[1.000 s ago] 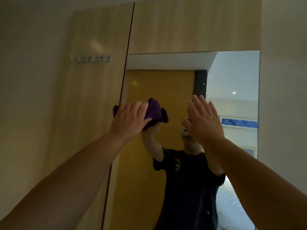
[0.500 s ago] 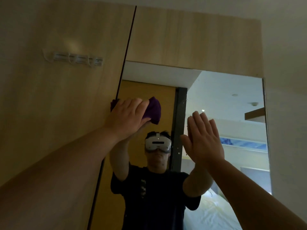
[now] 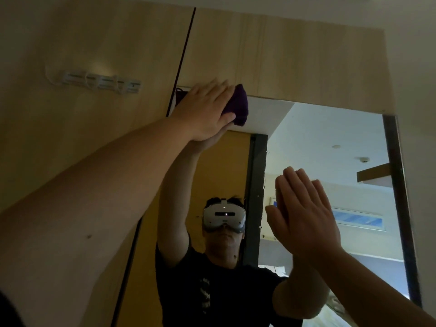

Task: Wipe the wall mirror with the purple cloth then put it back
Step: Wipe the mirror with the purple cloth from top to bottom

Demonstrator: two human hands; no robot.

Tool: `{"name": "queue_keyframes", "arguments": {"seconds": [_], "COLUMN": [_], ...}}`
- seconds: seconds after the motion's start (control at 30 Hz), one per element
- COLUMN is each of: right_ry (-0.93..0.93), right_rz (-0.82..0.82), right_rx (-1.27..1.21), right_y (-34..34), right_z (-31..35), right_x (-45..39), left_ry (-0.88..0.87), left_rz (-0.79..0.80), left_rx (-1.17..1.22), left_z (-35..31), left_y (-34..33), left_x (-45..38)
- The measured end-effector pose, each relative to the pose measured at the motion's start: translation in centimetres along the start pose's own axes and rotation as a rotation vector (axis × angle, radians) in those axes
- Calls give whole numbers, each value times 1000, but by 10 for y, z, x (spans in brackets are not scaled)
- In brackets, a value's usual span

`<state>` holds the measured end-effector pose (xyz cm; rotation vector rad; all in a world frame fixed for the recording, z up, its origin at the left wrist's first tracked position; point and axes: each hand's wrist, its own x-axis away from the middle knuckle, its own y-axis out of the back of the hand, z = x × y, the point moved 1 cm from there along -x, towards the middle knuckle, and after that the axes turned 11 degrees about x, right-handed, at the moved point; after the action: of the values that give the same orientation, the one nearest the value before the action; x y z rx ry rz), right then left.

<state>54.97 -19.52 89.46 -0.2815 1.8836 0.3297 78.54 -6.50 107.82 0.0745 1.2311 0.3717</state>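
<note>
Left hand (image 3: 203, 112) stretched high, fingers straight, presses purple cloth (image 3: 237, 107) flat at wall mirror (image 3: 330, 142) top-left corner. Right hand (image 3: 304, 215) raised lower, fingers straight, palm on glass, holding nothing.

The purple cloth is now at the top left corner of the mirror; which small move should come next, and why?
Probably sweep the purple cloth to the right along the mirror's top edge. The left hand presses it with fairly straight fingers into the upper left corner, so no glass remains above or left of it. The right hand, open, lies lower on the glass, clear of that path.
</note>
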Motion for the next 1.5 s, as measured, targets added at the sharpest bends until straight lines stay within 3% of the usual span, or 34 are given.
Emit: {"name": "queue_keyframes", "arguments": {"seconds": [0.17,0.5,0.63,0.77,0.87,1.17,1.33,1.5], "right_ry": [-3,-16,-47,-135,-180,-176,-158,-153], "right_rz": [-2,7,13,-10,41,26,0,-8], "right_rx": [-39,-95,-208,-163,-124,-77,-84,-89], "right_y": [5,15,28,35,27,10,6,4], "right_z": [1,2,0,-38,-61,-68,-71,-71], "right_x": [-1,-1,1,11,20,26,26,27], "left_ry": [-79,-157,-173,-256,-203,-86,-49,-45], "left_rz": [71,44,25,-94,-186,-417,-273,-27], "left_rx": [36,47,51,88,168,57,10,74], "left_z": [-11,-83,-90,-85,-75,-68,-89,-90], "left_y": [-10,-77,-83,-74,-62,14,24,-13], "left_x": [72,308,336,321,278,7,-60,-37]}}
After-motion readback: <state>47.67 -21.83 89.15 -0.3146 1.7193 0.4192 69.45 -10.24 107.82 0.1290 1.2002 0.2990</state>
